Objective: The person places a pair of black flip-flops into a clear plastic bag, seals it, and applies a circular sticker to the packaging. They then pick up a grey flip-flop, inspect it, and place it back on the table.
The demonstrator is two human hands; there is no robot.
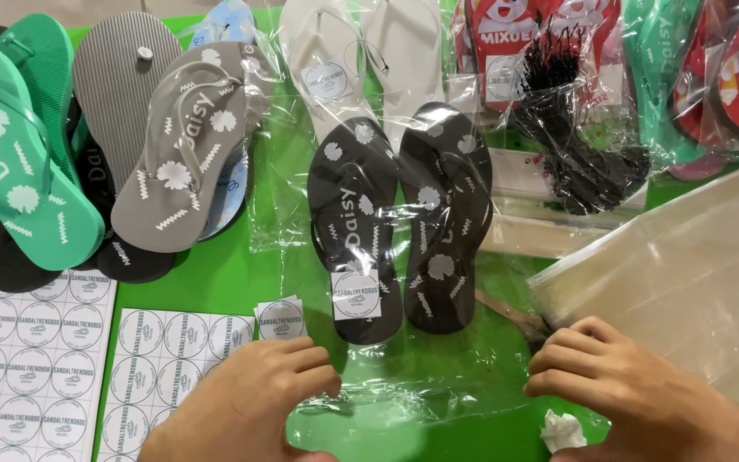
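Note:
A pair of black flip-flops with white flower prints lies inside a clear plastic bag on the green table; a round sticker on a square label sits on the left sandal's heel. My left hand rests palm down on the bag's open near end, fingers curled. My right hand presses the bag's right near corner, fingers bent. Neither hand lifts anything.
Loose green, grey and black flip-flops pile at the left. Sheets of round stickers lie at the lower left. White bagged sandals, red ones, a bag of black hangers and a stack of clear bags lie around.

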